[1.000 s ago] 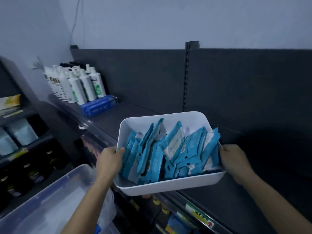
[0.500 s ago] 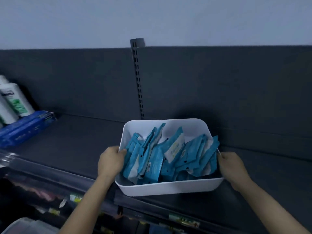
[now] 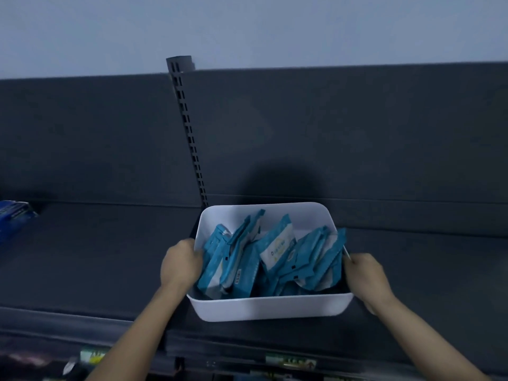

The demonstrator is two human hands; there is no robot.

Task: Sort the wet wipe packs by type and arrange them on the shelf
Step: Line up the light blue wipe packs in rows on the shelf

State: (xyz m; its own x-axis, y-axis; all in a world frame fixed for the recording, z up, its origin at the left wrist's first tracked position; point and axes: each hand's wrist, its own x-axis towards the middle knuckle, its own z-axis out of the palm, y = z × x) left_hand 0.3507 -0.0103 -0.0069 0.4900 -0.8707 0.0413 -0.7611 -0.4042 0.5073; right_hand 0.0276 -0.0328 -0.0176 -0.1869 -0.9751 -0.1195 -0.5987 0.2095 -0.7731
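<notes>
Curling over opposite rims of the white bin, left hand and right hand clamp it, apparently on the shelf.

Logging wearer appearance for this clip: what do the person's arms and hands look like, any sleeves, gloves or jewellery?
Left hand and right hand are bare, no gloves. Left forearm and right forearm are bare too, no sleeve in view. No watch, bracelet or ring shows, though the light is dim.

A: Hands?
B: Left hand grips white bin by its left rim, right hand by the right rim.
A: Contents?
B: Blue wet wipe packs, jumbled, mostly upright. Bin near dark shelf front edge; blue box at left edge.
</notes>
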